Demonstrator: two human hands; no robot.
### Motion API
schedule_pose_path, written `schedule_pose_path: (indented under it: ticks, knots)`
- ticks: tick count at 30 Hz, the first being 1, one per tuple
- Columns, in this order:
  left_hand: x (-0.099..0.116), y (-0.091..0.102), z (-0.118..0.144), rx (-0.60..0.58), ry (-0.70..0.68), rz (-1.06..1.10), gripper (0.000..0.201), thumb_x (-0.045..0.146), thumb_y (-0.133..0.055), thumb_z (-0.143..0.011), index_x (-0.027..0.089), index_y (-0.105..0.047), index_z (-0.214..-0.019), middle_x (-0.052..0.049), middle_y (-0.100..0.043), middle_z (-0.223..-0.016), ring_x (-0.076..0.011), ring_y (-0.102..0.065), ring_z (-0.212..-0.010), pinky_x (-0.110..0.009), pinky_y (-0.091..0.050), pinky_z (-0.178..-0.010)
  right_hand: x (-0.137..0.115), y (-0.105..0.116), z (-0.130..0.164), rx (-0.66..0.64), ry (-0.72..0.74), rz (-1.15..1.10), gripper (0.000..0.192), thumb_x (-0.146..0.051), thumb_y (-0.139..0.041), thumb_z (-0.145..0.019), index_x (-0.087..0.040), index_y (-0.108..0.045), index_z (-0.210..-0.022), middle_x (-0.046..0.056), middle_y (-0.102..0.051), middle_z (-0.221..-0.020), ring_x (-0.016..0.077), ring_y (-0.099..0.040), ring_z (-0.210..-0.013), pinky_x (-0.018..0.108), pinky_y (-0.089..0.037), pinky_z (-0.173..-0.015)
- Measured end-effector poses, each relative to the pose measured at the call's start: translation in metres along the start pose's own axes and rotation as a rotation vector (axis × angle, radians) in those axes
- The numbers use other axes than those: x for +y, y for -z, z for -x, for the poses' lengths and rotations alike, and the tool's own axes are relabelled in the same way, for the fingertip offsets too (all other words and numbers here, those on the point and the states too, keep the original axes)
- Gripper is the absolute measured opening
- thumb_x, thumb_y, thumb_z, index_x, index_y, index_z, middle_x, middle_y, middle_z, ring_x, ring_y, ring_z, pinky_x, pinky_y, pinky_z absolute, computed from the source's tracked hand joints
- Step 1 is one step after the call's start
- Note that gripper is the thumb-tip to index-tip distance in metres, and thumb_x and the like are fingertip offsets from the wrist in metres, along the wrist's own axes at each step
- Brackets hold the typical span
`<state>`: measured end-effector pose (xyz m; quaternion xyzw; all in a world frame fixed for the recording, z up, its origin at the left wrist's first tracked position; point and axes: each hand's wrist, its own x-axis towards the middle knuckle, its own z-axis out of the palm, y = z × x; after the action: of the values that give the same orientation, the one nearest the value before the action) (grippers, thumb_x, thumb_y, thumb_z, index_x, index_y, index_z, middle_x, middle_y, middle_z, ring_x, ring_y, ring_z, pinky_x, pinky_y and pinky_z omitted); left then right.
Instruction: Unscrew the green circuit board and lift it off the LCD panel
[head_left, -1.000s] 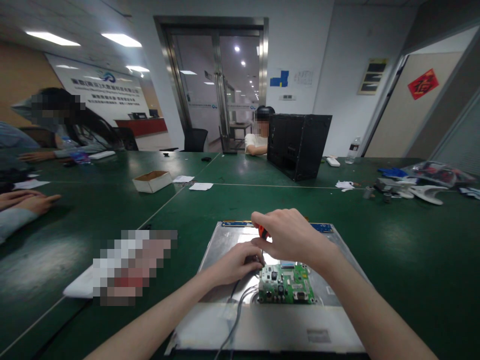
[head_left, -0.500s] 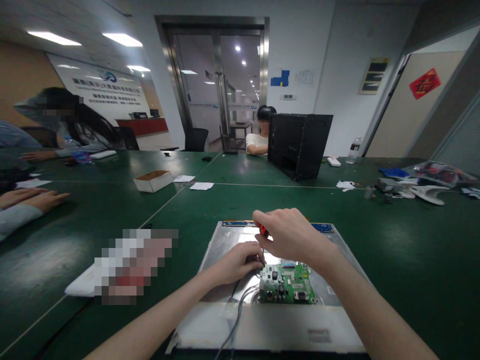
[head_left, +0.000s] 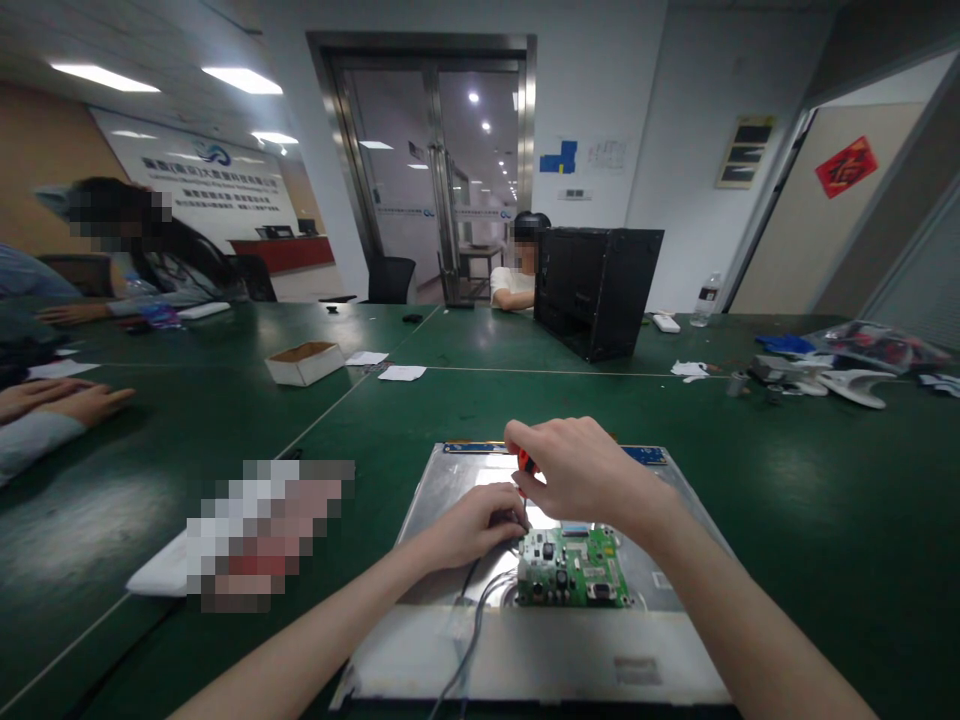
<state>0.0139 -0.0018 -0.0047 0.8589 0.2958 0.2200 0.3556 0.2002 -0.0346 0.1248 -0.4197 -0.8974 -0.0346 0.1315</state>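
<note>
I see the small green circuit board (head_left: 574,568) lying on the back of a silver metal panel (head_left: 525,655), near me at the middle of the green table (head_left: 787,480). The right hand (head_left: 581,470) is closed around a screwdriver (head_left: 527,465) with an orange handle; its thin shaft goes down to the far left corner of the board. The left hand (head_left: 472,522) is half curled, and its fingertips (head_left: 517,520) rest beside the tip of the tool at that corner. I cannot tell if they pinch a screw, because the hands hide that point. Grey and black wires (head_left: 472,625) run from the left edge of the board toward me, over the panel.

I think the tip can slip out of the screw head, because the shaft is thin and the grip is high on the handle. Then it could scratch the board or hit the left fingers, which are very close. A loose screw could also roll away on the panel.

Farther left lies a white flat object (head_left: 161,575), partly blurred. Far left, another person's hands (head_left: 67,402) rest on the table. Farther away stand a cardboard box (head_left: 304,362) and a black computer case (head_left: 596,290).
</note>
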Motion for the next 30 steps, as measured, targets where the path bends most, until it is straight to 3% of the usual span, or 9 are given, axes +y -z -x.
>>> schedule_pose_path:
  ticks: [10, 30]
  knots:
    - [-0.0063, -0.0018, 0.0006, -0.007, 0.024, 0.024, 0.008, 0.013, -0.06, -0.083, 0.016, -0.064, -0.09, -0.003, -0.068, -0.09, -0.0194, -0.06, -0.084, -0.03, -0.046, -0.079, 0.0018, 0.0018, 0.0008, -0.019, 0.052, -0.074, 0.018, -0.02, -0.056, -0.076, -0.019, -0.055, -0.094, 0.001, -0.067, -0.079, 0.0122, -0.05, -0.061, 0.027, -0.017, -0.05]
    - [-0.0004, 0.0001, 0.0005, -0.003, 0.009, -0.023, 0.011, 0.011, -0.06, -0.084, 0.016, -0.067, -0.09, -0.004, -0.068, -0.092, -0.0199, -0.06, -0.087, -0.031, -0.045, -0.081, 0.0023, -0.0033, -0.0016, 0.019, 0.017, 0.0, 0.009, -0.025, -0.056, -0.08, -0.02, -0.054, -0.087, 0.0, -0.065, -0.072, 0.0114, -0.047, -0.056, 0.028, -0.015, -0.051]
